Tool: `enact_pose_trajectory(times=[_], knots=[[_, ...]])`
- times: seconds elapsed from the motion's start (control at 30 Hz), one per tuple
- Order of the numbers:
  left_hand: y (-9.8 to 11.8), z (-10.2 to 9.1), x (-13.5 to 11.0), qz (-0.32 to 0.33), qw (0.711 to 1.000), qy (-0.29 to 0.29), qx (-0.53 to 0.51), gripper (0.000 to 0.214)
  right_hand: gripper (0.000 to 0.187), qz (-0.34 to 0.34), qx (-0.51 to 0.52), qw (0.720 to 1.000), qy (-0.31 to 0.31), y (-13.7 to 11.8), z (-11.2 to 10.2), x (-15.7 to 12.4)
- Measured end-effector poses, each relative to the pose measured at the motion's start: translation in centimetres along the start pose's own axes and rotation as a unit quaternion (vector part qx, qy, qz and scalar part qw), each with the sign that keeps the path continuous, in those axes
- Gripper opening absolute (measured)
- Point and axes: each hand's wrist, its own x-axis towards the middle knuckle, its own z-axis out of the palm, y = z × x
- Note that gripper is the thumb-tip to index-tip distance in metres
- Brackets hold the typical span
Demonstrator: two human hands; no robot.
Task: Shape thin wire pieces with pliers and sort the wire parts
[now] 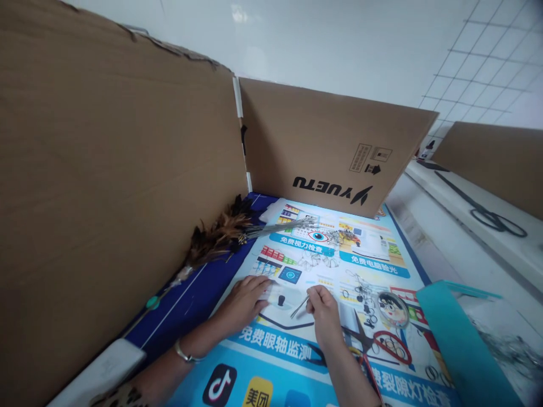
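Observation:
My left hand (246, 301) lies over the printed sheet (292, 350) with its fingers stretched out. Something faint and clear shows beside its fingertips, too indistinct to name. To its right, my right hand (324, 311) pinches a thin metal piece with two narrow prongs (300, 307), pointing down and left toward the sheet. Right beside the right forearm lie red-handled scissors (392, 346), and dark-jawed pliers (316, 355) are partly hidden under that arm. Small dark loops and wire bits (365, 302) are scattered near a round tin with a cartoon picture (392, 309).
Tall cardboard panels (139, 135) stand at the left and back (322, 135). Brown feathers (218, 229) and a bundle of thin wires (275, 228) lie along the left. A teal box (460, 345) holds tangled wire at the right. Large black scissors (487, 215) rest on a white ledge.

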Motion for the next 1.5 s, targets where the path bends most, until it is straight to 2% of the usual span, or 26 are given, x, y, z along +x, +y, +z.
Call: enact_pose_trajectory(times=[0.17,0.3,0.43,0.57,0.67,0.73,0.83,0.97,1.03,1.1,1.23,1.5], knots=[[-1.2,0.1,1.2,-0.029,0.999,0.019,0.028,0.045,0.023,-0.001,-0.001,1.0,-0.001,0.2,0.0,0.1],[-0.4,0.2,1.8,-0.02,0.999,0.026,0.02,0.041,0.024,-0.006,-0.007,1.0,-0.006,0.1,-0.1,0.1],[0.2,1.4,2.8,0.013,1.0,0.011,0.02,0.045,0.024,-0.007,-0.008,1.0,-0.003,-0.1,0.0,0.0],[-0.9,2.4,3.7,0.005,1.0,0.02,0.021,0.05,0.024,-0.006,-0.005,1.0,-0.003,-0.3,0.1,-0.1],[-1.3,2.3,3.7,-0.009,0.999,0.049,0.0,0.045,0.025,-0.016,-0.015,1.0,0.006,-0.4,0.2,-0.1],[-0.6,1.8,3.6,-0.018,0.997,0.065,-0.031,0.038,0.025,-0.024,-0.022,0.999,0.019,-0.6,0.4,-0.2],[1.8,1.1,3.3,0.001,0.992,0.039,-0.117,0.03,0.024,-0.052,-0.051,0.996,0.043,-1.3,0.6,-0.6],[4.9,0.8,2.8,0.041,0.979,0.02,-0.198,0.026,0.015,-0.168,-0.153,0.973,0.028,-2.6,0.9,-1.8],[5.4,1.1,2.5,0.05,0.976,0.02,-0.211,0.03,0.01,-0.235,-0.196,0.952,-0.001,-2.9,1.1,-2.4],[5.3,1.7,2.3,0.053,0.975,0.021,-0.213,0.036,0.009,-0.274,-0.238,0.931,-0.034,-2.8,1.3,-2.6],[4.4,2.9,1.9,0.052,0.975,0.01,-0.214,0.041,0.011,-0.28,-0.295,0.911,-0.061,-2.0,1.5,-2.1],[3.9,3.3,1.9,0.056,0.973,0.009,-0.226,0.043,0.01,-0.285,-0.317,0.903,-0.059,-1.3,1.5,-2.0]])
